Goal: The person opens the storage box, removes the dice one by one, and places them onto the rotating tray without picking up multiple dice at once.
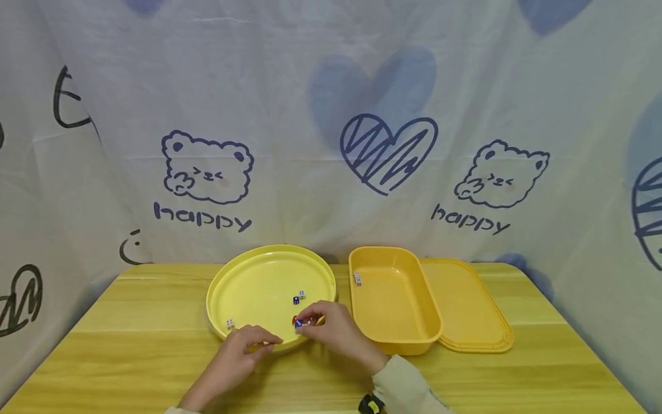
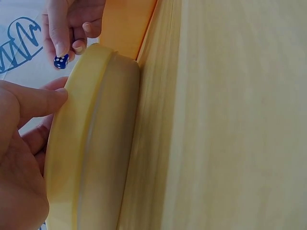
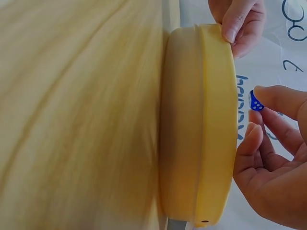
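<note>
My right hand [image 1: 336, 330] pinches a blue die [image 3: 257, 101] with white dots between thumb and fingertips, above the near right part of a round yellow tray [image 1: 258, 270]. Just behind those fingertips a red die [image 1: 294, 319] shows, partly hidden. My left hand [image 1: 240, 353] holds the tray's near rim, its thumb on the outside and fingers reaching over the edge. Left of it, inside the tray, lies a white die [image 1: 230, 324]. Farther back are a dark blue die [image 1: 296, 300] and another white die [image 1: 302, 294], side by side.
To the right of the tray stands a rectangular orange-yellow container [image 1: 395, 310], with white dice [image 1: 357, 279] at its left wall. A flat lid [image 1: 470, 305] lies partly under its right side. A printed curtain [image 1: 289, 115] hangs behind the wooden table [image 1: 139, 333].
</note>
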Tool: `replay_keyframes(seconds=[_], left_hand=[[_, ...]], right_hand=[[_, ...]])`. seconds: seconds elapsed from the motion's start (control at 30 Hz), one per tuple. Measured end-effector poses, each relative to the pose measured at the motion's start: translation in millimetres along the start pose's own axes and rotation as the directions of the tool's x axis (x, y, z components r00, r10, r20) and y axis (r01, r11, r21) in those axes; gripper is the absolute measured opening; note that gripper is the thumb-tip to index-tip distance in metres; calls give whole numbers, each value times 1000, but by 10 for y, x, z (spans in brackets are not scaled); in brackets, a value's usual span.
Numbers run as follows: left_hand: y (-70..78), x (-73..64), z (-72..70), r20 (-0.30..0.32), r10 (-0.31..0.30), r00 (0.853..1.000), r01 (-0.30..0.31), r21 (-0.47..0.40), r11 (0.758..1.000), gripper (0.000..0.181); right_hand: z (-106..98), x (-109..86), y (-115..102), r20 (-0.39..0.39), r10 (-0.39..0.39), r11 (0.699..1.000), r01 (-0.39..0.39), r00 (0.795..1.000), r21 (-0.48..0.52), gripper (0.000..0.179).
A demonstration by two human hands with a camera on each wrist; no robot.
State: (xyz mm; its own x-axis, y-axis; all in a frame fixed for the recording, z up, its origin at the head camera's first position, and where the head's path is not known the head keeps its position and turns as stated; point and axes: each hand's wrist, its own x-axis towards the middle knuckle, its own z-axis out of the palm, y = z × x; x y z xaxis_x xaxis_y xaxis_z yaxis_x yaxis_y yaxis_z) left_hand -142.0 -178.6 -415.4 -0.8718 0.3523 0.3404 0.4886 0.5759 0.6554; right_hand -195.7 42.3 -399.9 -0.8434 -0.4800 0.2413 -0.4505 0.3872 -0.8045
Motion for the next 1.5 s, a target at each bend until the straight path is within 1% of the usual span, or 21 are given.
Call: replay_keyframes(seconds=[0.37, 0.47, 0.63, 0.77, 0.9, 1.07, 1.17, 1.27, 1.4, 1.5], left_hand=[[-2, 2, 13, -12, 4, 1000, -4, 14, 1000, 18], [-7, -2, 16, -19, 14, 1000, -14, 17, 1000, 18], [-13, -10, 14, -26, 28, 999, -27, 22, 999, 19], [-14, -19, 16, -29, 41, 999, -40, 26, 999, 19], [-14, -14, 21, -34, 52, 998, -51, 30, 998, 20], [-17, -7, 25, -25, 44, 999, -44, 23, 999, 20], [-15, -4, 24, -15, 37, 999, -36, 22, 999, 20], [-6, 0, 13, -14, 29, 999, -28, 27, 999, 21], [5, 5, -7, -8, 8, 1000, -8, 21, 1000, 20], [6, 3, -14, 2, -9, 1000, 9, 11, 1000, 20]], right_hand=[[-15, -6, -32, 3, 17, 1000, -17, 1000, 0, 10], [-19, -6, -44, 9, 23, 1000, -23, 1000, 6, 13], [-12, -6, -46, -6, 1, 1000, -1, 1000, 5, 20], [-6, -8, -38, -23, -19, 1000, 19, 1000, -2, 22], [-14, -7, -36, -30, -20, 1000, 20, 999, -3, 21], [-49, -18, -63, -23, -13, 1000, 13, 1000, -6, 21], [-109, -31, -102, -18, -1, 1000, 1, 1000, -7, 19], [-220, -9, -157, -22, 7, 1000, -8, 1000, -28, 17], [-458, 84, -270, -57, 44, 997, -47, 997, -67, 16], [-676, 202, -330, -100, 98, 992, -104, 990, -65, 18]])
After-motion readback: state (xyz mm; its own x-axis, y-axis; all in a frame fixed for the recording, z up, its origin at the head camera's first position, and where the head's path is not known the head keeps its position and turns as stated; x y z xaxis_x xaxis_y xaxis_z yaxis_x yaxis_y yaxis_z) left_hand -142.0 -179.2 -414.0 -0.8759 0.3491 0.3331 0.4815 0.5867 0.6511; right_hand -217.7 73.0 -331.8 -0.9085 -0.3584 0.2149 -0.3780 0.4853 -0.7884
